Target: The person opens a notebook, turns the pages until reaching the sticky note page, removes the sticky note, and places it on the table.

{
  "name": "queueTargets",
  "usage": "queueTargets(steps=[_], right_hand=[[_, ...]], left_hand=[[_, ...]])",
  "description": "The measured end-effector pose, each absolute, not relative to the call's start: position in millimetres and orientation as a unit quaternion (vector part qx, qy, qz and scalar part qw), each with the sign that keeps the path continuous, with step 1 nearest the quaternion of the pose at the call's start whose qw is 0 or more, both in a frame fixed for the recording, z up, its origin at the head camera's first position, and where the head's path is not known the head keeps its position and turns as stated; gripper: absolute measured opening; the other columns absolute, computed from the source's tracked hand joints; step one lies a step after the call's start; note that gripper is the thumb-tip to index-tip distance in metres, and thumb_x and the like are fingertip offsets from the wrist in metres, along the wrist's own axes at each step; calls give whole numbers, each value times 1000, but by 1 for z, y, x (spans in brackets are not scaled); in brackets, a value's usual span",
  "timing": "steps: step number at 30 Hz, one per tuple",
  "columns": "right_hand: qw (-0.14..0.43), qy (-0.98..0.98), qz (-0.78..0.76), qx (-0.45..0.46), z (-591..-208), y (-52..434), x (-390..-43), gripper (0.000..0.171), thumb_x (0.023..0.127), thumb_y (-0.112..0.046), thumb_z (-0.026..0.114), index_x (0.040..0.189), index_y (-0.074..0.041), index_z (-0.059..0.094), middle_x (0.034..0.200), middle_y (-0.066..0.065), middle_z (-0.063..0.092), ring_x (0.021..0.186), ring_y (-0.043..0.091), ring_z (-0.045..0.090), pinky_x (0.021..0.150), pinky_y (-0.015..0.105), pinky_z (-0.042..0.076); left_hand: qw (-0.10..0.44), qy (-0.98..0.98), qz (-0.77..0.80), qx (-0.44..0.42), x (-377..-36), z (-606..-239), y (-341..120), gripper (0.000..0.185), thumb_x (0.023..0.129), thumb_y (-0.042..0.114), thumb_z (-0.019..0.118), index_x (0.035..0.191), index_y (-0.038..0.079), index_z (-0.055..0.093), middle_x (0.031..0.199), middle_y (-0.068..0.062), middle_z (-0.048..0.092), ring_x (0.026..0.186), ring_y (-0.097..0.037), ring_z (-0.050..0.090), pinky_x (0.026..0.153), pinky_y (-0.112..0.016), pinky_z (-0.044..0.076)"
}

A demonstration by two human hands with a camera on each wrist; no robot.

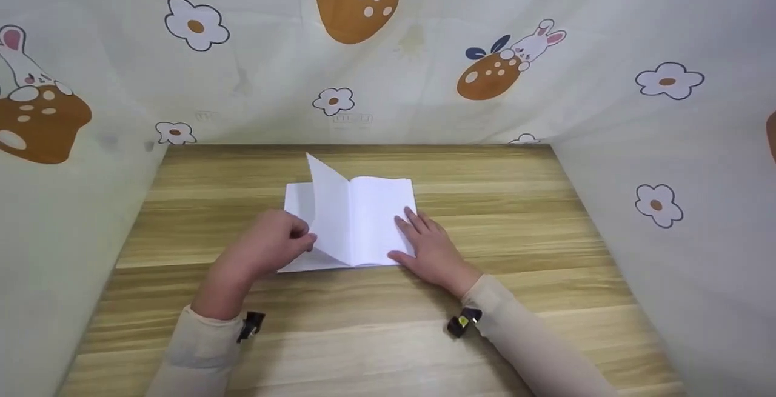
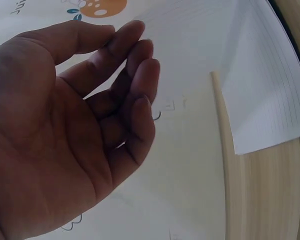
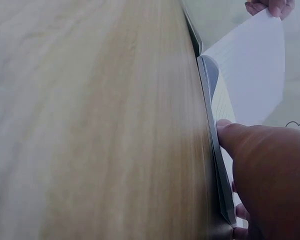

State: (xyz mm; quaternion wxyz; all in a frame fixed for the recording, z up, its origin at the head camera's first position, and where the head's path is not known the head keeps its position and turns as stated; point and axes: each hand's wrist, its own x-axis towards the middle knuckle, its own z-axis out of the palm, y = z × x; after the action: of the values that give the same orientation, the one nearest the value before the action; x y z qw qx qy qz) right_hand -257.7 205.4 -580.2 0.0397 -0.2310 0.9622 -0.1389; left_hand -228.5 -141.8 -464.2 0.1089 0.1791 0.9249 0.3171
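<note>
An open notebook (image 1: 379, 209) with white lined pages lies on the wooden table (image 1: 515, 203). One page (image 1: 330, 215) stands lifted near the spine, tilted to the left. My left hand (image 1: 300, 239) pinches that page at its lower left edge; in the right wrist view its fingertips (image 3: 270, 6) hold the sheet (image 3: 252, 75) up. In the left wrist view the left hand (image 2: 105, 110) is loosely curled with the lined page (image 2: 270, 75) behind its fingers. My right hand (image 1: 424, 242) lies flat with straight fingers on the right-hand page, pressing it down, thumb (image 3: 240, 137) at the notebook's edge.
A cloth printed with flowers, rabbits and mushrooms (image 1: 388, 70) walls the table at the back and both sides. Bare wood (image 1: 364, 336) stretches in front of the notebook and to its right. Small black clips sit at both cuffs (image 1: 464, 323).
</note>
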Motion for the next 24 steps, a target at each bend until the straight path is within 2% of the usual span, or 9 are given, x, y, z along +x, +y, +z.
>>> queueTargets(steps=[4,12,18,24], right_hand=[[42,962,-139,-230,-580,205,-257,84,110,-65,54,174,-13,36,182,15,23,165,45,24,132,62,24],[34,959,-152,-237,-580,205,-256,83,110,-62,56,173,-11,38,181,18,25,164,48,25,131,64,24],[27,957,-158,-242,-581,206,-256,82,110,-60,57,172,-9,39,180,19,28,163,49,28,130,65,26],[28,959,-147,-239,-581,205,-257,83,110,-62,55,173,-9,38,181,18,26,164,48,27,131,63,25]], left_hand=[[147,923,321,151,-228,-466,-151,26,106,19,69,87,6,81,71,0,63,62,-16,52,58,-33,47],[175,927,313,109,-227,-483,-168,29,103,22,67,78,9,75,68,0,60,61,-17,52,57,-33,44],[187,924,319,93,-226,-499,-178,35,100,19,68,67,11,63,60,3,49,56,-15,44,53,-31,38],[213,926,301,81,-229,-513,-182,34,100,20,67,68,8,68,60,2,53,55,-15,46,53,-30,39]])
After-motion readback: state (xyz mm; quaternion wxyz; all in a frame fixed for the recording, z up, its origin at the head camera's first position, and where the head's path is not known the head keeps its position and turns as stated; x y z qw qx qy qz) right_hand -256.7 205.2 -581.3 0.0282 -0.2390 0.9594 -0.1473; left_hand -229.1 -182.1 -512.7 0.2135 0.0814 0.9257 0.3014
